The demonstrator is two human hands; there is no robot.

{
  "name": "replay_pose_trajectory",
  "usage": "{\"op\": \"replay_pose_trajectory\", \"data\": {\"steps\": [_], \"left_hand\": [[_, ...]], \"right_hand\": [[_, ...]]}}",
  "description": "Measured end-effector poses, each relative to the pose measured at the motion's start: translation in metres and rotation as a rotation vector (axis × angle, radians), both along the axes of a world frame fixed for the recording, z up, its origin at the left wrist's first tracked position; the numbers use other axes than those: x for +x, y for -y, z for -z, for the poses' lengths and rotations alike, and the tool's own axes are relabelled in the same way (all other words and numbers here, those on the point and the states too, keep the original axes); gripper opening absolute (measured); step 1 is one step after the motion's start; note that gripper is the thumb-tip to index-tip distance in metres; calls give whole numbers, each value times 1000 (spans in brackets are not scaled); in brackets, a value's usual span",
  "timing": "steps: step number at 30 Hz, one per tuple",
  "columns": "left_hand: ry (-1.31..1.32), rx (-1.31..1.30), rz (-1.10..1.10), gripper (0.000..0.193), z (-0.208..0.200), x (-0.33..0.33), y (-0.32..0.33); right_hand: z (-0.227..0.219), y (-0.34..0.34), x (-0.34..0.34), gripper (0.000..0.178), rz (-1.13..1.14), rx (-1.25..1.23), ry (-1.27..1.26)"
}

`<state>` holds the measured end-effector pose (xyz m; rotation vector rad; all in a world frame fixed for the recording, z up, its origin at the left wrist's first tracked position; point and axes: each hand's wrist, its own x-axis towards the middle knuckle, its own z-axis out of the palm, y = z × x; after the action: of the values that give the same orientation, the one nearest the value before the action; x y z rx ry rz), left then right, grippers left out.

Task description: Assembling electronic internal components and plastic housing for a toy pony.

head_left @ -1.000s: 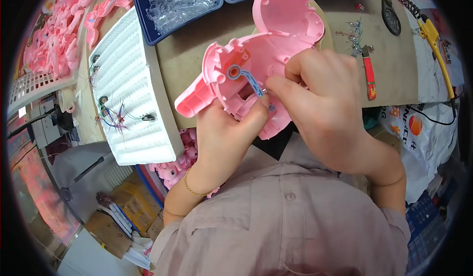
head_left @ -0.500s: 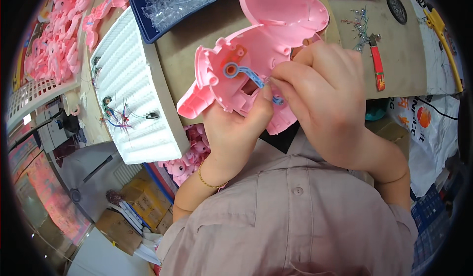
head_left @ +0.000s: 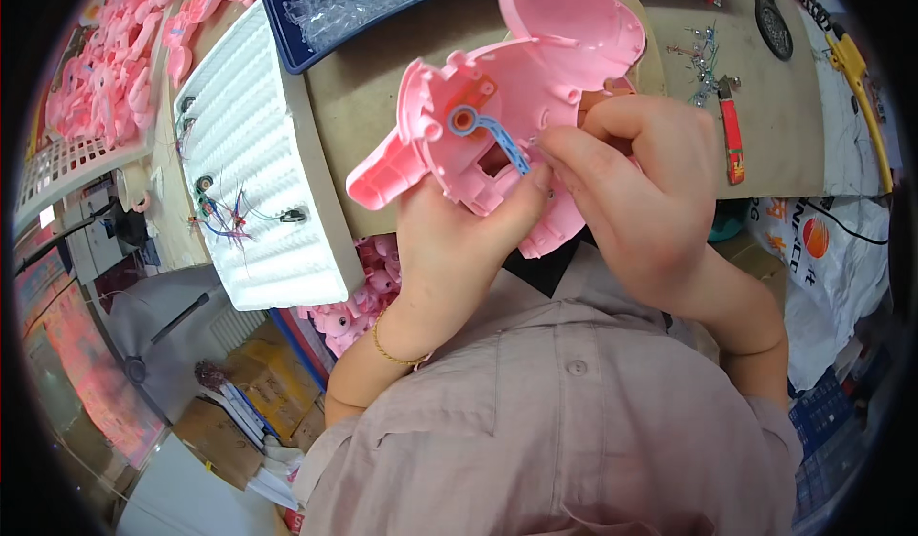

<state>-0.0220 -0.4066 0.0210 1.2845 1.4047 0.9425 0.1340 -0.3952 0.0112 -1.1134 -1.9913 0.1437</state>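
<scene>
Pink plastic shell [head_left: 537, 69] in L hand [head_left: 461, 240], held over near edge of table [head_left: 363, 106], open side up, L thumb nr end of blue lever [head_left: 505, 142] inside. R hand [head_left: 645, 187] over shell, thumb + index pinched narrow nr lever tip; can't tell contents.

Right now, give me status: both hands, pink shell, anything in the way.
Left hand gripping pink shell, thumb by blue lever's lower end. Right hand pinched close by, anything held unclear. Shell open toward camera, hands hiding part.
</scene>
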Motion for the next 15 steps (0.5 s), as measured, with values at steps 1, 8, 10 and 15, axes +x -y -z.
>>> {"op": "replay_pose_trajectory", "data": {"steps": [1,8,10,15], "left_hand": [[-40,-65,7,29,-4,0,-1],[65,-96,8,28,-5,-3,-5],[11,-72,31,29,-4,-3,-5],[23,-59,43,29,-1,-4,-4]], "right_hand": [[-1,0,1,29,-29,-48,-35],[-9,-7,-2,29,-66,-16,-47],[-9,-7,-4,30,-55,-32,9],[-14,-5,-8,29,-2,-67,71]]}}
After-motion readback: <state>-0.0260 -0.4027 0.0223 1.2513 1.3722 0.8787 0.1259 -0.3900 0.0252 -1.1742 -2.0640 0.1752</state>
